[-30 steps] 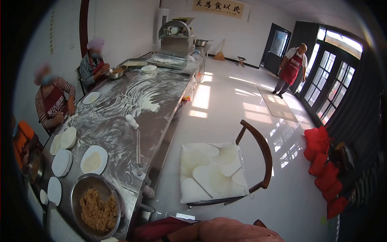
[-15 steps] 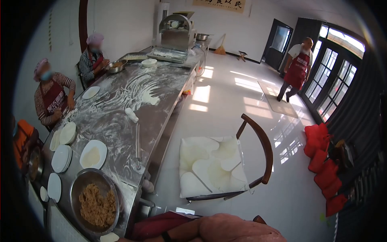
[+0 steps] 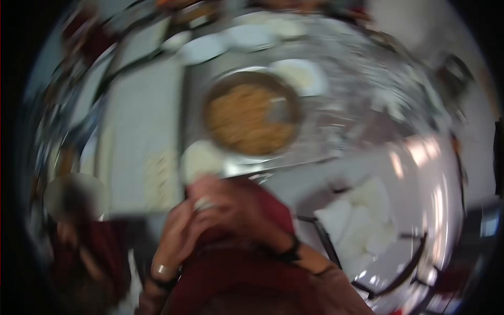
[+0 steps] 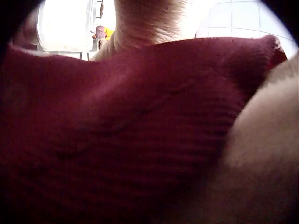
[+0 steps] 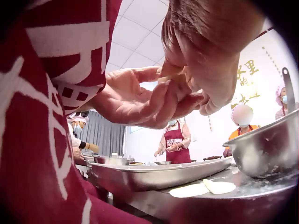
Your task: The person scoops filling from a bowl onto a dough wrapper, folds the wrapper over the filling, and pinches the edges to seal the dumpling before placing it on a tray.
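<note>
Both hands meet in front of the apron in the blurred head view. My left hand point(image 3: 181, 228) lies palm up with curled fingers, and my right hand point(image 5: 205, 53) comes over it from above. Between their fingertips they pinch a small pale dumpling point(image 5: 175, 80), mostly covered by the fingers. Just ahead, a pale round dough wrapper point(image 3: 202, 161) lies by the table edge; the right wrist view shows two wrappers point(image 5: 189, 190) overlapping. Behind them stands a steel bowl point(image 5: 266, 151) of brown filling point(image 3: 247, 121), with a utensil handle point(image 5: 287, 88) rising from it. Red apron cloth fills the left wrist view.
A long metal tray point(image 3: 142, 110) lies to the left, with a row of small pale pieces point(image 3: 163, 176). White plates point(image 3: 202, 48) stand beyond the bowl. A chair point(image 3: 362, 226) is at the right. Another person point(image 3: 86, 257) is close at the lower left; others stand around the table.
The head view has swung down and left from the room to the table and hands. Both hands now show, pinching a dumpling; earlier only an arm appeared at the bottom edge.
</note>
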A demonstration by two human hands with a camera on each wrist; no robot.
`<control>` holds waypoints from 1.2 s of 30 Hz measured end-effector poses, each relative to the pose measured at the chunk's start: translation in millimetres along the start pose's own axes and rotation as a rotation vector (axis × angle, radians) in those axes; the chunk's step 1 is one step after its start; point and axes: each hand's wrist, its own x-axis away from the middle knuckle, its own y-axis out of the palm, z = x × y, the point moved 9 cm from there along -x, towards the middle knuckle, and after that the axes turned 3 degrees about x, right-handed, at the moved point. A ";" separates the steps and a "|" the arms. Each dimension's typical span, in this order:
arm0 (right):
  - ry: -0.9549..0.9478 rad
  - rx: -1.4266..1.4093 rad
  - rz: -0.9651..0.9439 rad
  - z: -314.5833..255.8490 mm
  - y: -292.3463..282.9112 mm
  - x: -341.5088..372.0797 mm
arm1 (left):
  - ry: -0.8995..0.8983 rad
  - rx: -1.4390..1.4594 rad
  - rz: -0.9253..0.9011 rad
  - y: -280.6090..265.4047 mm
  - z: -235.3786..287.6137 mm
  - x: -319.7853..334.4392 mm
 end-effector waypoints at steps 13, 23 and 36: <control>0.191 -0.223 -0.202 -22.3 16.5 -50.2 | 0.003 0.327 -0.012 -3.1 15.0 16.7; 0.162 -0.141 -0.194 -27.5 47.0 -59.2 | 0.101 0.576 0.127 -30.2 9.7 20.0; 0.082 -0.057 -0.229 -24.8 68.0 -62.3 | 0.116 0.580 0.207 -50.3 8.0 21.7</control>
